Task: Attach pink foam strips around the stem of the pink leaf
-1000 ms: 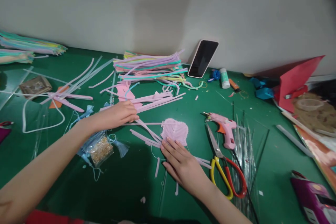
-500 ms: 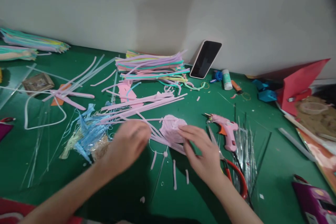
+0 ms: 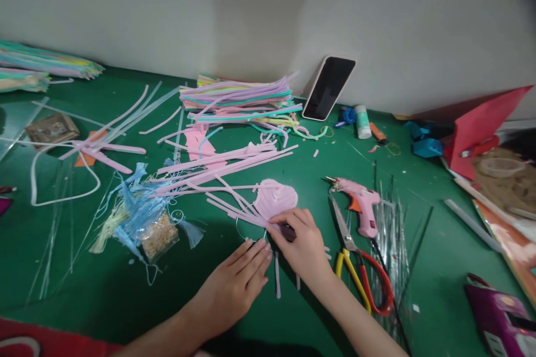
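Note:
A pink fan-shaped piece made of pipe cleaners [image 3: 275,199] lies on the green table [image 3: 209,301], with loose pink stems trailing to its left. My right hand [image 3: 302,242] has its fingers curled and pinches the lower edge of this piece. My left hand [image 3: 239,284] lies flat on the table just below and left of it, fingers stretched out, holding nothing. Short pink pipe-cleaner offcuts [image 3: 277,281] lie between the two hands.
Scissors with yellow and red handles [image 3: 355,268] and a pink glue gun [image 3: 359,205] lie right of my hands. A stack of coloured pipe cleaners [image 3: 240,103] and a phone [image 3: 329,88] stand by the wall. A blue tassel bundle [image 3: 138,212] lies left.
My left hand has drawn back from the pink stems at left and come down flat near the fan piece. My right hand has shifted from lying flat to pinching the piece's lower edge.

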`<state>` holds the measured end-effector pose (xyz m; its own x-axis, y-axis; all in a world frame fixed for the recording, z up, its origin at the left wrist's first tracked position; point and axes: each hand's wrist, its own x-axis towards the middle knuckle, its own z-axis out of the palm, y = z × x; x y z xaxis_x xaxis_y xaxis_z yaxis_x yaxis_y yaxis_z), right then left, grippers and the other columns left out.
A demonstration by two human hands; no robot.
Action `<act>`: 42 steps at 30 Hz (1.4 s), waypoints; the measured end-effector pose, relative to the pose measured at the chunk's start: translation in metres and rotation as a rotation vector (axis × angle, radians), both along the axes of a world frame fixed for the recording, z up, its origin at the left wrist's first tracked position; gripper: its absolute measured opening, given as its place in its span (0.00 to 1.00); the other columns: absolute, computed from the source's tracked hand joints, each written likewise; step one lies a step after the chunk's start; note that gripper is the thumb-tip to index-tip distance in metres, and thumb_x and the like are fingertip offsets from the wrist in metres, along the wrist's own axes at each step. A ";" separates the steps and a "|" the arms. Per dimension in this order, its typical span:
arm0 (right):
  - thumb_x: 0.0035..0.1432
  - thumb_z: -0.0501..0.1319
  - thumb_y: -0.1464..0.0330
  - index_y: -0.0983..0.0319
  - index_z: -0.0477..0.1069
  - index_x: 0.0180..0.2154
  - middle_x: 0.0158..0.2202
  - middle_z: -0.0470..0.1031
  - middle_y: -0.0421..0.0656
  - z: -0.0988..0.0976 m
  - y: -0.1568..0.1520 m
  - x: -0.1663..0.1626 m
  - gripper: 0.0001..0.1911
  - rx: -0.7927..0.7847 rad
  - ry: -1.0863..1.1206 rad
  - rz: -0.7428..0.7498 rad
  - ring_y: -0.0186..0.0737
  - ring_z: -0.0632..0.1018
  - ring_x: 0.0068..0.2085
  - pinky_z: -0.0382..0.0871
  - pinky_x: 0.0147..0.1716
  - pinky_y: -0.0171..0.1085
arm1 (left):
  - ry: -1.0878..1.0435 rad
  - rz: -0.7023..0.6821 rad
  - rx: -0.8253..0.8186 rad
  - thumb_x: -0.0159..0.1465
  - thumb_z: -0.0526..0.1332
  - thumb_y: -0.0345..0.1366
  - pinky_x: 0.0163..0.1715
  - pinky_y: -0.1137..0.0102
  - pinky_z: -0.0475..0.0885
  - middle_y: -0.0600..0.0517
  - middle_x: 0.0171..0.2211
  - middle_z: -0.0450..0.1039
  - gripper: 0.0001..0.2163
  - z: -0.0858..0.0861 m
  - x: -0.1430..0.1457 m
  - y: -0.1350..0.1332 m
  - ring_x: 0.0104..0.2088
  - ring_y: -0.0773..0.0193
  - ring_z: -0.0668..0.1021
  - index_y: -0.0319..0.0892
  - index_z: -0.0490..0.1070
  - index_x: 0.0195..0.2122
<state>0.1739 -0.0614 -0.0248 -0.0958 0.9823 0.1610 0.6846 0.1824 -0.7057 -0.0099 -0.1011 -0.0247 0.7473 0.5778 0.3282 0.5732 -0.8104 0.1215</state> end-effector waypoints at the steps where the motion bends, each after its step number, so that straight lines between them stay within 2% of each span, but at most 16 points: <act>1: 0.59 0.62 0.68 0.58 0.74 0.33 0.32 0.75 0.43 0.001 0.000 0.000 0.02 -0.003 0.011 -0.003 0.43 0.73 0.37 0.70 0.37 0.42 | -0.004 -0.004 0.002 0.68 0.53 0.31 0.55 0.61 0.72 0.44 0.53 0.73 0.14 0.000 0.000 0.000 0.56 0.56 0.73 0.33 0.70 0.52; 10: 0.59 0.61 0.73 0.59 0.74 0.32 0.31 0.74 0.42 -0.002 -0.004 -0.006 0.05 0.042 -0.013 0.057 0.42 0.71 0.37 0.68 0.38 0.41 | -0.045 0.017 -0.028 0.67 0.55 0.30 0.56 0.61 0.71 0.45 0.53 0.73 0.14 -0.005 0.002 -0.003 0.56 0.57 0.73 0.33 0.70 0.52; 14: 0.60 0.60 0.72 0.58 0.75 0.35 0.33 0.75 0.43 0.002 -0.005 -0.001 0.05 0.086 -0.065 0.108 0.43 0.72 0.38 0.68 0.39 0.42 | -0.122 -0.003 -0.105 0.68 0.53 0.33 0.55 0.62 0.71 0.48 0.51 0.75 0.14 0.009 -0.002 0.005 0.55 0.60 0.74 0.37 0.70 0.53; 17: 0.62 0.57 0.72 0.58 0.74 0.42 0.37 0.75 0.45 0.009 -0.007 0.001 0.09 0.105 -0.118 0.118 0.44 0.72 0.40 0.68 0.42 0.44 | -0.154 0.044 -0.139 0.68 0.53 0.33 0.56 0.61 0.69 0.47 0.53 0.73 0.16 0.029 -0.014 0.030 0.56 0.59 0.72 0.40 0.68 0.55; 20: 0.62 0.58 0.69 0.59 0.73 0.47 0.39 0.74 0.47 0.012 -0.011 -0.002 0.11 0.102 -0.148 0.100 0.47 0.71 0.42 0.68 0.42 0.46 | -0.102 0.291 -0.056 0.68 0.53 0.33 0.50 0.55 0.71 0.46 0.48 0.76 0.13 0.044 -0.028 0.074 0.49 0.54 0.74 0.43 0.72 0.49; 23: 0.61 0.59 0.68 0.59 0.72 0.48 0.40 0.73 0.48 0.011 -0.015 -0.009 0.12 0.089 -0.179 0.110 0.48 0.71 0.42 0.69 0.41 0.47 | 0.015 0.448 -0.053 0.68 0.53 0.34 0.43 0.55 0.70 0.42 0.41 0.75 0.12 0.045 -0.035 0.121 0.44 0.50 0.73 0.39 0.75 0.42; 27: 0.63 0.57 0.70 0.58 0.72 0.47 0.40 0.72 0.48 0.005 -0.014 -0.015 0.12 0.090 -0.208 0.094 0.47 0.72 0.41 0.70 0.39 0.46 | 0.166 0.497 -0.186 0.66 0.56 0.34 0.40 0.59 0.67 0.44 0.34 0.74 0.08 0.035 -0.027 0.159 0.40 0.51 0.73 0.40 0.74 0.36; 30: 0.63 0.56 0.71 0.58 0.73 0.45 0.39 0.73 0.47 0.003 -0.008 -0.014 0.11 0.098 -0.227 0.072 0.47 0.72 0.40 0.70 0.39 0.46 | 0.191 0.516 -0.266 0.64 0.57 0.32 0.36 0.62 0.66 0.45 0.32 0.73 0.05 0.032 -0.020 0.169 0.37 0.52 0.73 0.39 0.71 0.34; 34: 0.63 0.56 0.72 0.59 0.73 0.44 0.40 0.73 0.48 0.004 0.001 -0.008 0.11 0.098 -0.230 0.041 0.48 0.71 0.41 0.69 0.41 0.48 | 0.148 0.499 -0.302 0.64 0.56 0.32 0.35 0.64 0.65 0.47 0.32 0.74 0.04 0.040 -0.022 0.172 0.35 0.54 0.74 0.41 0.69 0.34; 38: 0.63 0.56 0.70 0.58 0.73 0.44 0.42 0.74 0.48 0.007 0.004 -0.003 0.10 0.101 -0.162 0.011 0.48 0.71 0.44 0.69 0.44 0.49 | 0.074 0.502 -0.366 0.65 0.54 0.31 0.31 0.67 0.65 0.49 0.32 0.75 0.04 0.047 -0.029 0.175 0.33 0.57 0.76 0.41 0.67 0.38; 42: 0.63 0.56 0.68 0.58 0.73 0.45 0.43 0.74 0.48 0.012 0.006 0.001 0.10 0.110 -0.100 -0.019 0.47 0.72 0.45 0.69 0.46 0.49 | -0.030 0.481 -0.388 0.63 0.58 0.33 0.30 0.69 0.65 0.49 0.36 0.74 0.07 0.047 -0.030 0.176 0.34 0.59 0.76 0.43 0.69 0.41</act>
<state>0.1751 -0.0552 -0.0131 -0.0985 0.9609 0.2586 0.7548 0.2415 -0.6099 -0.0403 0.0747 0.0223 0.3673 0.9291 0.0434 0.8551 -0.3557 0.3771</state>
